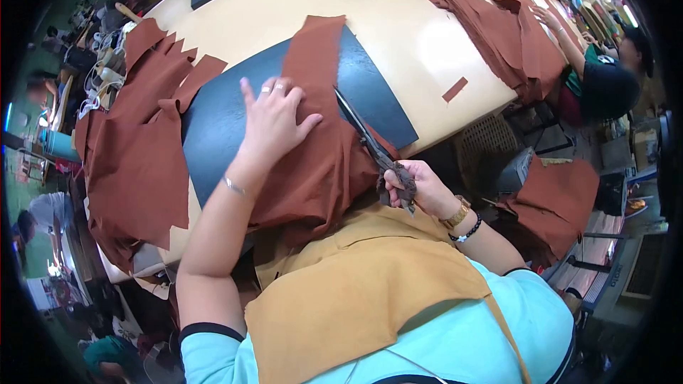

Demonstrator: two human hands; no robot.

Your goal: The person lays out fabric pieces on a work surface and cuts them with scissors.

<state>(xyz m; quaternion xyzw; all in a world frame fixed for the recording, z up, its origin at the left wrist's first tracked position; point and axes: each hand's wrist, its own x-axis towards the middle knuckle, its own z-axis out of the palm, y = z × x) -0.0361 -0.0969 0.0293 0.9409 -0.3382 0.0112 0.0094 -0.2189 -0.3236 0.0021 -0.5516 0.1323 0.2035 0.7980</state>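
Note:
Rust-brown cloth lies over a dark blue board and hangs over the table's near edge toward my lap. My left hand rests on this cloth, palm down with fingers spread. My right hand is closed around the wrapped handles of large dark scissors, right of the cloth. The scissors point up and left, their tip at the cloth's right edge. Whether the blades are parted is hard to tell.
More brown cloth lies on the table at left and at upper right. A small brown scrap is near the right edge. A co-worker reaches in at right. Brown cloth hangs below, beside a wicker basket.

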